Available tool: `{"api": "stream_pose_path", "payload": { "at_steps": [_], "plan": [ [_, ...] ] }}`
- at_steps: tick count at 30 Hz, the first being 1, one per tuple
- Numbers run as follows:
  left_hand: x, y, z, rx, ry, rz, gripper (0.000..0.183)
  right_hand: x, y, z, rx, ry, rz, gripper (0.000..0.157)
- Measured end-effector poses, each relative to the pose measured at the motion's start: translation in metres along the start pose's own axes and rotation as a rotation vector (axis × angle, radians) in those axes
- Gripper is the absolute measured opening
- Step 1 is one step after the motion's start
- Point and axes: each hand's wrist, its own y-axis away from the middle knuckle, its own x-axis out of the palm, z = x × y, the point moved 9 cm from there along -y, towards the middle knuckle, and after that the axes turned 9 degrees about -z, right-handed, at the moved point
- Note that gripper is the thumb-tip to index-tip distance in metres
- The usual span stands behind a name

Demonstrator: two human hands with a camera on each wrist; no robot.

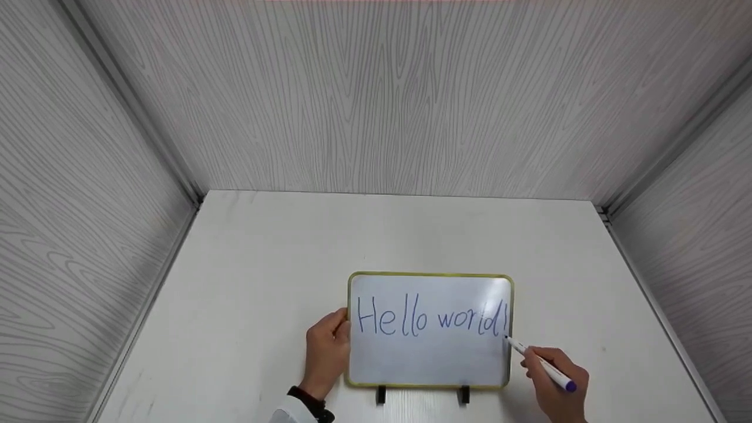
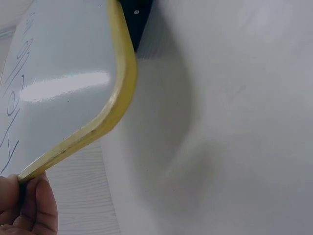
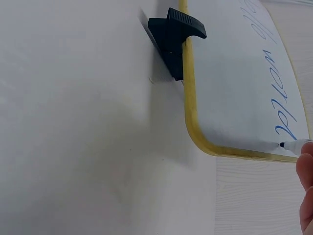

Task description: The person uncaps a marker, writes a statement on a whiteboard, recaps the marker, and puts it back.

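Observation:
A small whiteboard (image 1: 429, 364) with a yellow frame stands on black feet, bearing "Hello world!" in blue handwriting. My left hand (image 1: 329, 349) grips its left edge; the left wrist view shows thumb and fingers (image 2: 44, 205) pinching the yellow frame (image 2: 124, 73). In my right hand (image 1: 558, 382) is a white marker (image 1: 549, 371) with a purple end. Its dark tip is at the board's right side, just below the exclamation mark. In the right wrist view the marker (image 3: 296, 146) points at the board's surface, close to the last letter, its rear part out of frame.
The white table (image 1: 282, 252) spreads around the board. Grey wood-grain panels rise behind (image 1: 376, 100) and at both sides. Black clip-like feet (image 3: 178, 39) hold the board's lower edge. A dark band (image 1: 308, 402) circles the left wrist below a white sleeve.

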Motion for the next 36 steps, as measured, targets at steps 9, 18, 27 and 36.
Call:
{"api": "stream_pose_path", "payload": {
  "at_steps": [9, 18, 27, 36],
  "plan": [
    [-0.004, 0.001, 0.000, -0.002, -0.058, 0.009, 0.026, -0.008, -0.002, 0.015, 0.012, -0.113, -0.032, 0.021],
    [-0.012, 0.006, -0.005, 0.068, -0.237, 0.000, 0.012, -0.002, 0.004, 0.015, 0.079, -0.312, 0.158, 0.025],
    [-0.004, 0.043, -0.061, 0.415, -0.449, 0.020, 0.010, 0.004, 0.009, 0.019, 0.166, -0.360, 0.195, 0.025],
    [0.036, 0.083, -0.072, 0.489, -0.367, 0.381, 0.006, 0.020, 0.018, 0.039, -0.111, -0.348, 0.399, 0.044]
  ]
}}
